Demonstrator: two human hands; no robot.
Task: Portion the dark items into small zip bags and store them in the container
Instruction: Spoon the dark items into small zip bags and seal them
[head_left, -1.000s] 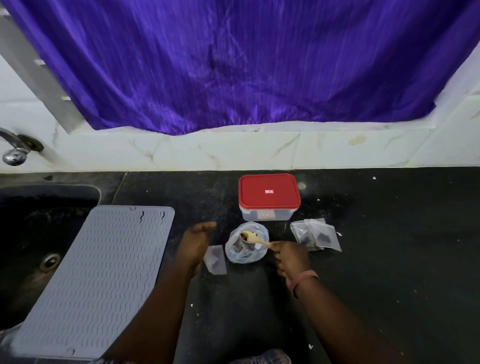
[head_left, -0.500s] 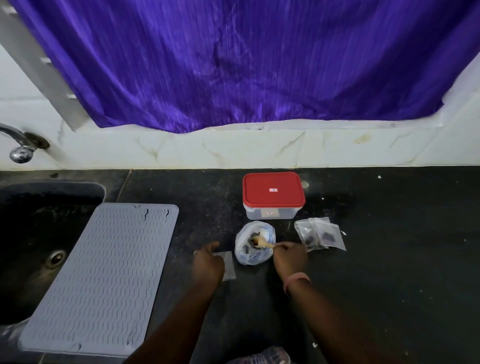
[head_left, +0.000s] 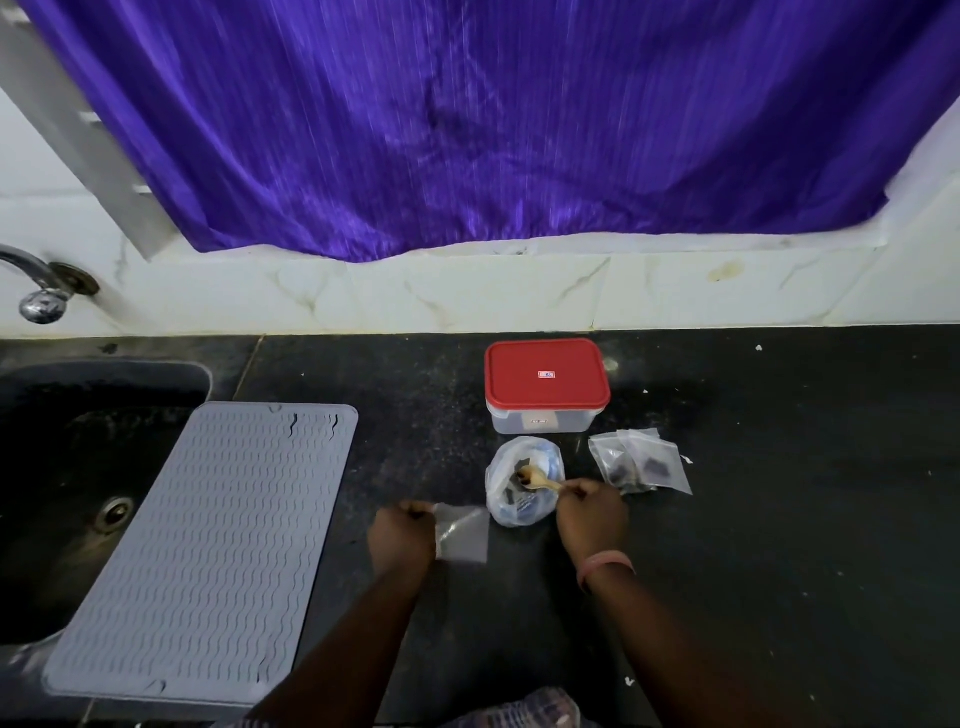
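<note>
Across the back of the scene hangs a purple curtain (head_left: 467, 130) above a pale tiled ledge, and below it the black table (head_left: 779, 519) carries everything. At the left a grey ribbed mat (head_left: 208, 545) lies partly over the sink (head_left: 78, 467), under a tap (head_left: 41, 296). The container (head_left: 545, 387), clear with its red lid shut, stands toward the back of the table. Just in front of it sits the open plastic bag (head_left: 522, 488) of dark items, and to its right lie the filled zip bags (head_left: 639, 462), each with a dark clump inside.

The left hand (head_left: 402, 540) pinches the upper left corner of an empty zip bag (head_left: 462, 532), which lies flat just left of the source bag. The right hand (head_left: 592, 517) is closed on the handle of a wooden spoon (head_left: 537, 479), whose bowl sits inside the source bag; the spoon's long axis runs up and to the left from the fingers.

The coming move likely turns on this: the empty bag lies left of the spoon and slightly nearer the person, so a loaded spoon would travel leftward across the source bag's rim, while the left hand, already on it, must hold the mouth open. Whether that mouth is open cannot be told.
</note>
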